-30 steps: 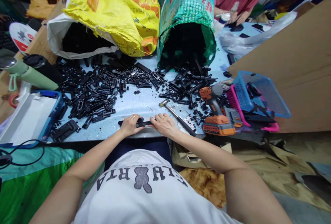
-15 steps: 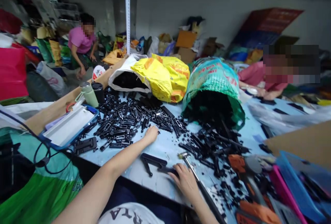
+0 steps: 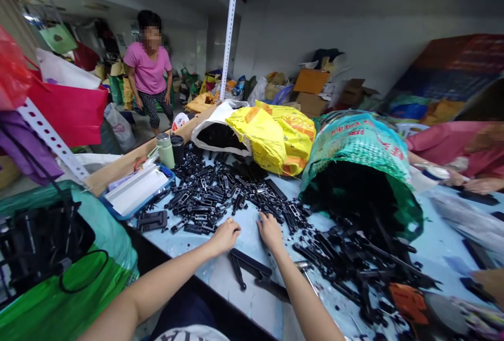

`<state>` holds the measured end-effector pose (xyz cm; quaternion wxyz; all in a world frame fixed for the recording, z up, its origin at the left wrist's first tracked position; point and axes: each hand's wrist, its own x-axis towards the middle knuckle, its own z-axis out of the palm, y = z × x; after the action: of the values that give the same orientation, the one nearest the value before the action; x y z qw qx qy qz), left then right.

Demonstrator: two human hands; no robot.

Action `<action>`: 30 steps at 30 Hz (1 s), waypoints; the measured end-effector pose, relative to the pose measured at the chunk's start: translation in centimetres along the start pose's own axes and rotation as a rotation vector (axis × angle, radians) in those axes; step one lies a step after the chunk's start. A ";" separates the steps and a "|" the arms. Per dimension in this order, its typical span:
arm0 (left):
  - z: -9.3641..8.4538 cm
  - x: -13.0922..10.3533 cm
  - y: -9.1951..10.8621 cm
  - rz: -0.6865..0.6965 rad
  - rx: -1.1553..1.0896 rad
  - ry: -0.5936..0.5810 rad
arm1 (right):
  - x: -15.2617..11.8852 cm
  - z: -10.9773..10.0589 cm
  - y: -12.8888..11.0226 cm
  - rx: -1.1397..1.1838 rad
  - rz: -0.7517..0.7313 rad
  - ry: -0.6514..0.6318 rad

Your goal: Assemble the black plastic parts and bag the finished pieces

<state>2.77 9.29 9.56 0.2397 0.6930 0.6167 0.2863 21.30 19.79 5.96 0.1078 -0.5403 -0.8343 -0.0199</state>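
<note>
My left hand (image 3: 226, 235) is over the blue table by the near edge of a pile of small black plastic parts (image 3: 212, 188). Its fingers are curled together; whatever they pinch is hidden. Close by on the right, my right hand (image 3: 270, 230) rests at the same pile's edge with bent, bunched fingertips, and I cannot make out anything in them. Between my forearms lies a black hinged plastic arm (image 3: 252, 263), folded in a V, with a dark flat piece (image 3: 274, 288) touching its end. A hammer (image 3: 304, 266) lies partly hidden behind my right forearm.
A green woven sack (image 3: 354, 141) spills longer black parts (image 3: 354, 257) on the right. Yellow bag (image 3: 275, 136), flask (image 3: 165, 151) and blue tray (image 3: 136, 191) stand around the pile. An orange-handled tool (image 3: 409, 301) lies front right. One person (image 3: 149, 70) stands back left; another (image 3: 464, 146) sits right.
My right hand has left the dark flat piece and hammer and moved forward to the pile beside my left hand. The view has swung left; the person at back left now stands upright.
</note>
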 end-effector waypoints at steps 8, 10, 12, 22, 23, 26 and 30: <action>-1.8 -3.6 -0.6 -0.079 -0.106 0.102 | -0.6 1.0 1.2 0.074 0.092 0.002; -1.6 -3.8 -0.5 -0.072 -0.119 0.097 | -1.6 0.7 1.5 0.118 0.099 0.002; -1.2 -4.0 -0.6 -0.064 -0.133 0.105 | -2.6 0.4 2.0 0.188 0.097 0.024; -0.5 -4.5 -1.2 -0.021 -0.128 0.227 | -8.0 0.5 3.3 0.506 0.047 0.119; -0.5 -4.5 -1.4 -0.019 -0.116 0.237 | -8.5 0.6 3.2 0.522 0.043 0.128; -0.3 -4.5 -1.9 -0.015 -0.079 0.265 | -9.8 1.0 2.6 0.556 0.048 0.159; 0.3 -4.5 -2.7 -0.006 -0.049 0.292 | -10.7 1.8 2.2 0.570 0.084 0.204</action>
<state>0.68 5.18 7.00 0.1652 0.6360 0.6399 0.3984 27.22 11.40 1.85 0.3389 -0.5175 -0.7681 0.1652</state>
